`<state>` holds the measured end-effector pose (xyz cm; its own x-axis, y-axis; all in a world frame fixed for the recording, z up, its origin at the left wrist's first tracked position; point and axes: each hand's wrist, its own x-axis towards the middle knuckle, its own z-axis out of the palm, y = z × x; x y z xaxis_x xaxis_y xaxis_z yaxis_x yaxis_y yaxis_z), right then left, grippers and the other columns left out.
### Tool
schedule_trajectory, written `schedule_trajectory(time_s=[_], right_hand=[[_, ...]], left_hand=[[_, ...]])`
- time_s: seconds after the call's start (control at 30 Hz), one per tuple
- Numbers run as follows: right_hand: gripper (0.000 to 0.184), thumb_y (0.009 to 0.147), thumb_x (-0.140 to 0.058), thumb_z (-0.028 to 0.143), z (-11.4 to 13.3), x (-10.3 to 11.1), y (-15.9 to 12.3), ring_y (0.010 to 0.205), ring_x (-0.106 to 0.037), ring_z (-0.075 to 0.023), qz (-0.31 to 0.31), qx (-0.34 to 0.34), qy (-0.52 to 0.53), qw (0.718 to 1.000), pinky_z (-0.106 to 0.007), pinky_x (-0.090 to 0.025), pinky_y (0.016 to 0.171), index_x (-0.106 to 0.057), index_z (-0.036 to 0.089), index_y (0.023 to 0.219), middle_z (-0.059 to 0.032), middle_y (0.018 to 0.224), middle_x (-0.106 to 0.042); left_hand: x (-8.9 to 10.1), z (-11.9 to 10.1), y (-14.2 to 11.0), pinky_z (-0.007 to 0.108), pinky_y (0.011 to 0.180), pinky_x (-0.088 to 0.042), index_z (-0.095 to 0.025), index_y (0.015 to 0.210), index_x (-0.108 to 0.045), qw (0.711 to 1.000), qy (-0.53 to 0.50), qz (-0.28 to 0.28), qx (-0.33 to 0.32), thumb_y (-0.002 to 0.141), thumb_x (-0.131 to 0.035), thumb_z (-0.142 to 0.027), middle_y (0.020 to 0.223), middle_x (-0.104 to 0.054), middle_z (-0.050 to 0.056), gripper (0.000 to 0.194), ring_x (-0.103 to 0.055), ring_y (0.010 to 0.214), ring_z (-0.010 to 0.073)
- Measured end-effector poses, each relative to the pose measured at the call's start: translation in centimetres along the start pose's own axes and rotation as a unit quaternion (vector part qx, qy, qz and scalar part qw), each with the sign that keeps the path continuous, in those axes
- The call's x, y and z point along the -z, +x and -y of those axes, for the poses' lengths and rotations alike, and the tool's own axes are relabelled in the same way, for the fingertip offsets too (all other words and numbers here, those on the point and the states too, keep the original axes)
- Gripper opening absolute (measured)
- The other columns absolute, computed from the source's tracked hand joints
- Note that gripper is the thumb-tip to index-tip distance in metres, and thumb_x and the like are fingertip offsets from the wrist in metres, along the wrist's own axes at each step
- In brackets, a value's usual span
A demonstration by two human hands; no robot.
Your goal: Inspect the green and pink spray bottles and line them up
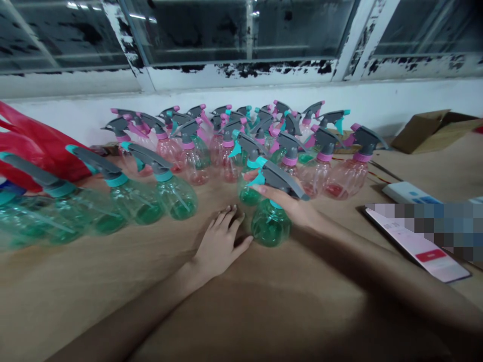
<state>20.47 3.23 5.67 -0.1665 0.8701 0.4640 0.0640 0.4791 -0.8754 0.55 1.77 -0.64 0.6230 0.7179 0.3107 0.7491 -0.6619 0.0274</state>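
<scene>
My right hand (289, 203) is closed around the neck of a green spray bottle (270, 226) with a grey and teal trigger head, in the middle of the view. The bottle is upright, low over or on the table; I cannot tell which. My left hand (222, 239) rests palm down on the table just left of that bottle, fingers spread and holding nothing. Another green spray bottle (249, 191) stands right behind the held one. To the left is a row of several green spray bottles (175, 196).
Several pink spray bottles (196, 166), with some green ones among them, crowd the back of the wooden table (226, 322). A red plastic bag (41, 141) lies at left. On the right are a phone (407, 236), a white device (409, 192) and an open cardboard box (426, 133).
</scene>
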Motion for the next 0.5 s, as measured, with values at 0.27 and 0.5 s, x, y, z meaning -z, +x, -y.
schedule_trajectory(time_s=[0.27, 0.5], right_hand=[[0.019, 0.082, -0.064, 0.038, 0.03, -0.16, 0.19, 0.101, -0.061, -0.0196, 0.005, 0.009, 0.02, 1.0, -0.04, -0.045, 0.096, -0.065, 0.027, 0.098, -0.0009, 0.103, -0.068], [0.021, 0.083, -0.062, 0.04, -0.05, -0.05, 0.15, 0.091, -0.062, -0.0193, 0.012, 0.009, -0.012, 1.0, -0.039, -0.046, 0.091, -0.064, 0.028, 0.1, -0.0008, 0.099, -0.067]], left_hand=[[-0.06, 0.04, -0.03, 0.049, 0.104, -0.034, -0.005, 0.124, -0.053, 1.0, -0.006, -0.004, -0.001, 0.092, -0.051, -0.042, 0.136, -0.047, 0.022, 0.049, -0.04, 0.128, 0.0341], [-0.09, 0.0, -0.14, 0.05, 0.104, -0.034, -0.006, 0.126, -0.051, 1.0, -0.007, -0.002, 0.002, 0.092, -0.05, -0.042, 0.137, -0.046, 0.022, 0.049, -0.04, 0.129, 0.0338]])
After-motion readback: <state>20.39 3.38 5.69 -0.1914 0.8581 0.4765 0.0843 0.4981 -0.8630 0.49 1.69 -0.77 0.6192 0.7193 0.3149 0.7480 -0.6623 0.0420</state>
